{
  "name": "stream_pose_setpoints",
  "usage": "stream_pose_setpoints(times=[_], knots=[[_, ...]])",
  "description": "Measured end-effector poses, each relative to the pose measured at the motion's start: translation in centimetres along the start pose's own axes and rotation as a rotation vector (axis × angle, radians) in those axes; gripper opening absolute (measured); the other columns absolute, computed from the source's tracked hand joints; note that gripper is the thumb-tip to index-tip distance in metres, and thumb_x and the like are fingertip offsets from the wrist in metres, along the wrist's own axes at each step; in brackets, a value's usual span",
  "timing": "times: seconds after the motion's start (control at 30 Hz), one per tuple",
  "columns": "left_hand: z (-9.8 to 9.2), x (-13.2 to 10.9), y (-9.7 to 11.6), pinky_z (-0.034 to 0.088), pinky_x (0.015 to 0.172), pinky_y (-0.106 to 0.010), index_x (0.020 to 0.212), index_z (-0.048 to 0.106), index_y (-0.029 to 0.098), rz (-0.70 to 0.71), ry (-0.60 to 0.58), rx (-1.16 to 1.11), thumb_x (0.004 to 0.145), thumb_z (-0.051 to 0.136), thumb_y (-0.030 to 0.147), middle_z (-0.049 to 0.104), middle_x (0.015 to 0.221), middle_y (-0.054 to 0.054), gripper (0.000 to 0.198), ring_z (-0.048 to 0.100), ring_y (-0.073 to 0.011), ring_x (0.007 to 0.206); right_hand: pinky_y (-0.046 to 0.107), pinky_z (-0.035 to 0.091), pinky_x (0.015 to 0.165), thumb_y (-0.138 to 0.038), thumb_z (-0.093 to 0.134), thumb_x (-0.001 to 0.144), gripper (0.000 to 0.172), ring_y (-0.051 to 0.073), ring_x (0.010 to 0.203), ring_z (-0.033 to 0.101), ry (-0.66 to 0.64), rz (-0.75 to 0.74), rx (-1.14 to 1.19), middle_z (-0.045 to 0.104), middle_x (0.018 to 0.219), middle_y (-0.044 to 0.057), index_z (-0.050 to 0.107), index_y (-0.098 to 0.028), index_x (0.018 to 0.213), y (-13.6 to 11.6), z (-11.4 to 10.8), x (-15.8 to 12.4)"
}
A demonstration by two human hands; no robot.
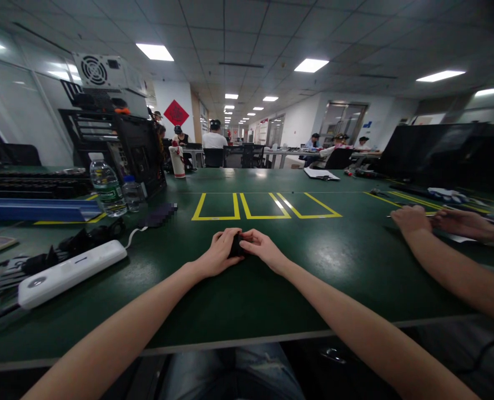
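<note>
Both my hands meet over the green table (pixel 213 311), holding a small black object (pixel 236 245) between them. My left hand (pixel 221 253) wraps round its left side and rests low on the tabletop. From the right, the fingertips of my right hand (pixel 261 247) press against the same object. Fingers cover most of it, so its kind cannot be made out. Just beyond my hands, yellow tape (pixel 242 218) marks several open-sided shapes on the surface.
At left lie a white power strip (pixel 74 272), dark cables and a blue bar (pixel 43 210). Water bottles (pixel 106 186) stand by a black computer case (pixel 136 147). A co-worker's hands (pixel 413 219) are at the right. A clipboard (pixel 321 174) lies farther back.
</note>
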State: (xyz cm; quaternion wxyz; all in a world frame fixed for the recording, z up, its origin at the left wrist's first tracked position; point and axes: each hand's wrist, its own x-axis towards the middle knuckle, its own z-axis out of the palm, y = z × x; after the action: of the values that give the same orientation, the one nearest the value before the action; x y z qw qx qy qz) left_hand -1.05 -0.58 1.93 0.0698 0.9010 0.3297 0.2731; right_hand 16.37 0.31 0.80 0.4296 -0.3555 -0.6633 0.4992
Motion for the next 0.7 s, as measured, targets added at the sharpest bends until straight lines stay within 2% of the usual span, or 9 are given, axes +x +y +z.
stream_pose_setpoints(times=[0.17, 0.53, 0.7], knots=[[0.4, 0.0, -0.3, 0.023, 0.096, -0.043, 0.120, 0.022, 0.022, 0.007, 0.034, 0.003, 0.074, 0.053, 0.028, 0.037, 0.118, -0.008, 0.056, 0.038, -0.0219, 0.109, 0.036, 0.042, 0.081, -0.037, 0.058, 0.068, 0.032, 0.016, 0.088, 0.054, -0.037, 0.055, -0.019, 0.056, 0.094, 0.005, 0.052, -0.016, 0.091, 0.4, -0.3, 0.3], [0.7, -0.1, -0.6, 0.023, 0.096, -0.042, 0.119, 0.024, 0.022, 0.022, 0.062, 0.015, 0.073, 0.055, 0.026, 0.039, 0.116, -0.007, 0.056, 0.038, -0.0209, 0.109, 0.034, 0.042, 0.080, -0.029, 0.065, 0.061, 0.036, 0.015, 0.084, 0.053, -0.117, -0.030, -0.022, 0.054, 0.088, 0.001, 0.047, -0.020, 0.091, -0.7, -0.3, -0.3], [0.7, 0.0, -0.5, 0.025, 0.094, -0.042, 0.119, 0.024, 0.022, 0.015, 0.062, 0.030, 0.072, 0.056, 0.027, 0.040, 0.115, -0.008, 0.058, 0.038, -0.0215, 0.108, 0.034, 0.043, 0.077, -0.036, 0.058, 0.067, 0.029, 0.014, 0.081, 0.054, -0.061, -0.013, -0.013, 0.055, 0.084, 0.001, 0.049, -0.020, 0.089, -0.5, -0.1, 0.0]])
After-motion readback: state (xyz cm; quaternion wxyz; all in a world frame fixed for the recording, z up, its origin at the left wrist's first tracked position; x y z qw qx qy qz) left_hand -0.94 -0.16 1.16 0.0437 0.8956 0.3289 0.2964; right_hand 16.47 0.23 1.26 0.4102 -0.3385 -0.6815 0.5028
